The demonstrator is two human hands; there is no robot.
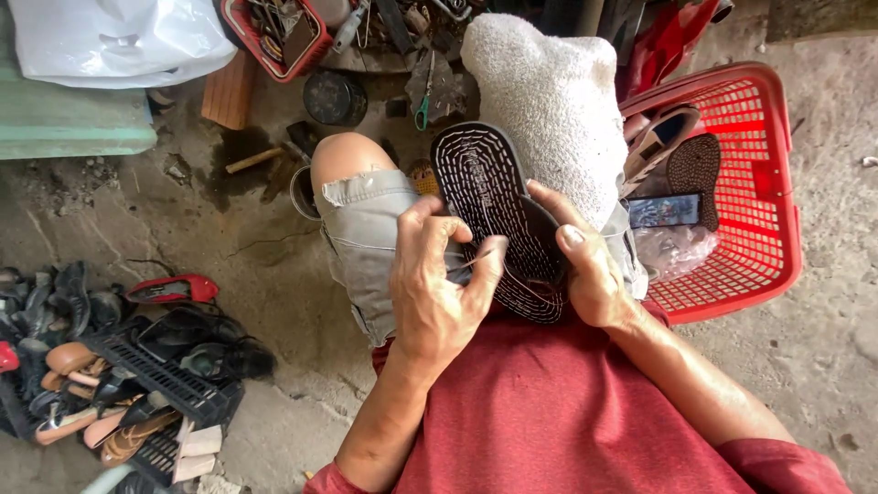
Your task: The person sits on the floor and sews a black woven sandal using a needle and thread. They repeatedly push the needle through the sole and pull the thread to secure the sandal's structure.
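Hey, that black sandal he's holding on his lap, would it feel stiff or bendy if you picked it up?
Probably bendy: the black sandal has a thin, flat sole that looks like rubber. Likely light for its size, since the left hand and right hand steady it with fingertips alone. The patterned tread should grip rather than slip, and resting on the towel-covered knee helps.

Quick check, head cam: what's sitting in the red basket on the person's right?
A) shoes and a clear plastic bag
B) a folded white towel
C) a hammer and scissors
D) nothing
A: the red basket holds shoes with a clear plastic bag in front of them, while both hands are on the black sandal in the lap.
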